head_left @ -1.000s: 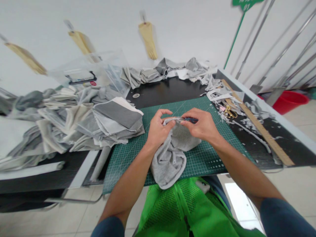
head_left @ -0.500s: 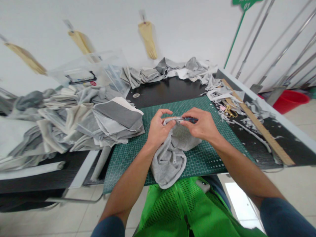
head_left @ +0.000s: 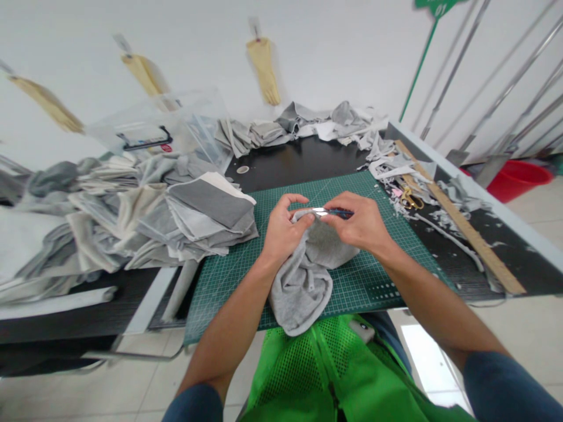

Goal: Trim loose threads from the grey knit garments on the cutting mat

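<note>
While the left hand point(head_left: 281, 231) pinches the gray knit fabric point(head_left: 301, 296), which droops bodyward below it, the right hand point(head_left: 363, 221) grips a dark-handled blade point(head_left: 320, 211), its long axis pointing leftward to that pinch.

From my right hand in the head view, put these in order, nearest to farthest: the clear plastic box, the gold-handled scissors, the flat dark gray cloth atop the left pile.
From the right hand:
1. Gold-handled scissors, to its right
2. Dark gray cloth, to its left
3. Clear plastic box, back left, behind the pile
</note>
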Demonstrator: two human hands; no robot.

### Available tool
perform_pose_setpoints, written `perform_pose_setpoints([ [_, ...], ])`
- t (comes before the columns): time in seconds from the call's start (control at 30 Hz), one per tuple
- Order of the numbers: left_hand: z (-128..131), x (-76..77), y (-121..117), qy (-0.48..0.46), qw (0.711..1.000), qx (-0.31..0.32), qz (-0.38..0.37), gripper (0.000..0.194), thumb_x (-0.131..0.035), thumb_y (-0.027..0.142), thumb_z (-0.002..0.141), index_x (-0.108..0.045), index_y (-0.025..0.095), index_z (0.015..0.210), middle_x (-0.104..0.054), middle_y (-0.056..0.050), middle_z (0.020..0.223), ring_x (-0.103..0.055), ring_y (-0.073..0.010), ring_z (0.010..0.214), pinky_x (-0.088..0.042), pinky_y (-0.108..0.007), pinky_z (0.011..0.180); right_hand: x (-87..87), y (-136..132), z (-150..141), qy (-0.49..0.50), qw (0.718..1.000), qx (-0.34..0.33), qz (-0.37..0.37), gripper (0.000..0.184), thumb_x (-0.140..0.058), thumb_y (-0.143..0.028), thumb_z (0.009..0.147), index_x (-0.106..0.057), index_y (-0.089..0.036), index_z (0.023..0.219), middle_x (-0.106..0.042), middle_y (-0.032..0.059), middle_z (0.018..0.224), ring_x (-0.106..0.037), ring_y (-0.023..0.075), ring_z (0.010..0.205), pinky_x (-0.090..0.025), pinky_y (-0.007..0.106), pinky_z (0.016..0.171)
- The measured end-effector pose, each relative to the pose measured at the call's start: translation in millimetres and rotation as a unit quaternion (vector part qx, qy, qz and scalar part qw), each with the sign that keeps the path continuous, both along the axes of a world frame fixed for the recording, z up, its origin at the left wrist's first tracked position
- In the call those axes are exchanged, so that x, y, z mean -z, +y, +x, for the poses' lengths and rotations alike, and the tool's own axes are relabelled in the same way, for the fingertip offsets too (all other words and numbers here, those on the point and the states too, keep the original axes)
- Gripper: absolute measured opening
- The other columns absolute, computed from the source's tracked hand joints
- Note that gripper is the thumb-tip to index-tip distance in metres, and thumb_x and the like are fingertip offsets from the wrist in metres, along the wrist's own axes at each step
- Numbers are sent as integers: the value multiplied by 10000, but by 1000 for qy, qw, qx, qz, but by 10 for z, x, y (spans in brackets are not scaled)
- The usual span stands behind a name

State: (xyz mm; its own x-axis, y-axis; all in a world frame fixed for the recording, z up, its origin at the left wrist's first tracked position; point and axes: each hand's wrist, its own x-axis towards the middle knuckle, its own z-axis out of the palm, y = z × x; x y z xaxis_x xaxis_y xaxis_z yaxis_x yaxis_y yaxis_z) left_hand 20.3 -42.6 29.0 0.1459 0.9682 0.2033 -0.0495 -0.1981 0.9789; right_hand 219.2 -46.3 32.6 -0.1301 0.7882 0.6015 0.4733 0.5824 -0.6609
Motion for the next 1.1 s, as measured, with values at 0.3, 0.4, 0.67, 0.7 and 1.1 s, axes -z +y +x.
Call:
perform_pose_setpoints([
  [0.3,8,-22,-12,3,1000,-3,-9,604,-948,475,720,-607,236,1157,-759,-1,827,-641,-143,610,-479,-244,587,3,-6,-8,4,1000,2,4,33,-816,-250,869,-827,-245,900,-815,50,929,-739,230,859,-568,366,771],
  [0.4,9,-20,-13,-1,1000,0,-11,604,-946,470,723,-601,237,1161,-756,7,819,-622,-132,595,-470,-237,581,4,-4,-8,7,1000,2,13,23,-805,-252,879,-827,-244,883,-812,50,911,-739,228,854,-567,365,773],
  [0.67,30,-38,-38,9,1000,1,-16,603,-947,468,727,-598,230,1157,-720,29,755,-578,-111,567,-408,-214,551,-2,-18,-25,4,1000,2,10,32,-800,-240,876,-822,-250,896,-815,48,926,-742,234,877,-577,376,795],
  [0.7,30,-36,-38,9,1000,4,-16,604,-947,466,727,-597,231,1158,-722,29,758,-576,-109,568,-407,-213,551,1,-20,-25,6,1000,1,12,29,-794,-241,882,-820,-250,891,-813,48,923,-742,233,878,-574,375,795],
  [1.1,-37,52,61,4,1000,3,-20,443,-913,482,764,-678,217,1032,-672,26,725,-566,-121,578,-431,-227,555,83,70,10,57,993,-43,-92,196,-746,-360,916,-721,-225,1055,-804,32,963,-718,205,831,-532,328,753],
])
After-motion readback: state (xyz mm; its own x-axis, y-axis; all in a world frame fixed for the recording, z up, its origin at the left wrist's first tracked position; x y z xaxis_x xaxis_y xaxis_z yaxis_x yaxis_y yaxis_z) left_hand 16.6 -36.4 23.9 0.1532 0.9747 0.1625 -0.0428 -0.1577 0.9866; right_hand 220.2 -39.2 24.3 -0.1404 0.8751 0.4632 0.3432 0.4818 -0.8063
